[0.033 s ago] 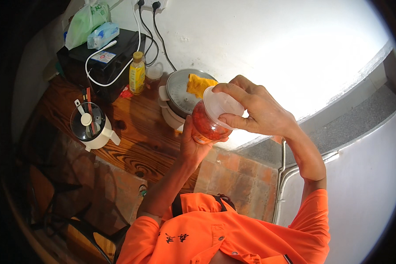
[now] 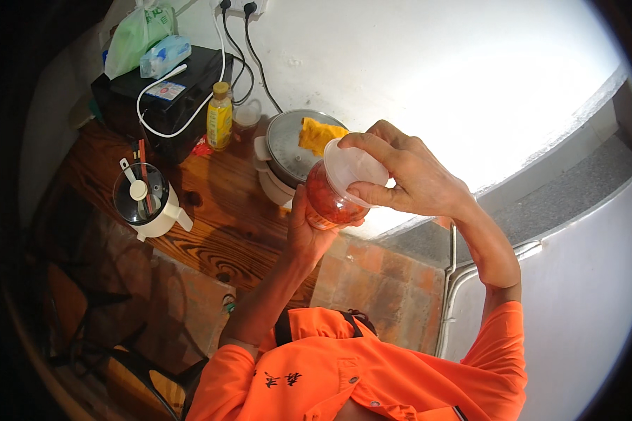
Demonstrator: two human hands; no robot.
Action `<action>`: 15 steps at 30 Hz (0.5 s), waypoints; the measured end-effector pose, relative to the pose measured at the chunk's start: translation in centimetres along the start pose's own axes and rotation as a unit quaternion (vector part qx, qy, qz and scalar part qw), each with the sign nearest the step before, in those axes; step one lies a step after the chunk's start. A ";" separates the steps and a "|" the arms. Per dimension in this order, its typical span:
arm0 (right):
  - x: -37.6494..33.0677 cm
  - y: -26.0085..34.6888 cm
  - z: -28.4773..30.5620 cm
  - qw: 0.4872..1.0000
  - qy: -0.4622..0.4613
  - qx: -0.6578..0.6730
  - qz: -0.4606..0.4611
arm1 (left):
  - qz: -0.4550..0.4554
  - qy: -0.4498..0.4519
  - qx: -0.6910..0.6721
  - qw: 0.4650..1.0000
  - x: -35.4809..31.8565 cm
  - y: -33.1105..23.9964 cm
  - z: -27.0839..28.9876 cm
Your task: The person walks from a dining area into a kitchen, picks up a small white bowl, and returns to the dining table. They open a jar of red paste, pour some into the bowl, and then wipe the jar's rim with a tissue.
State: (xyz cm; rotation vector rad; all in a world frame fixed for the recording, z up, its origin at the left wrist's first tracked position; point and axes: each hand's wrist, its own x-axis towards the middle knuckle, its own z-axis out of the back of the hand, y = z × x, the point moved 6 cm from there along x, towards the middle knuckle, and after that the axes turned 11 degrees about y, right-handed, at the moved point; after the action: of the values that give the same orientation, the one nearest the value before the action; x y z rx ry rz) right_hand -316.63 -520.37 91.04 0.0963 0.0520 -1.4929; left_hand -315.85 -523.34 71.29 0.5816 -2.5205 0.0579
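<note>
A person in an orange shirt (image 2: pixel 302 372) clasps a clear, red-filled container (image 2: pixel 321 195) in the left hand (image 2: pixel 307 235) while the right hand (image 2: pixel 421 174) pinches the translucent lid (image 2: pixel 359 167) at its mouth, the tilted container held up close to a lidded pot (image 2: pixel 286 145) on a wooden table (image 2: pixel 214 186).

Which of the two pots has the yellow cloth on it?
The bigger pot, by the wall: the yellow cloth lies on top. The smaller pot has chopsticks and a spoon on top instead.
</note>
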 end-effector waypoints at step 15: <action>2.0 -1.3 -6.2 1.000 -0.005 0.008 -0.028 | -0.056 -0.088 0.098 0.990 -3.4 -2.2 6.0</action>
State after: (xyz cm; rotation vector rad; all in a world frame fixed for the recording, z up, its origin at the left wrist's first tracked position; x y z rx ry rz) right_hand -317.67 -521.83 84.61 0.1005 0.0341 -1.5508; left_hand -315.35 -524.98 64.26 0.8402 -2.6642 0.2240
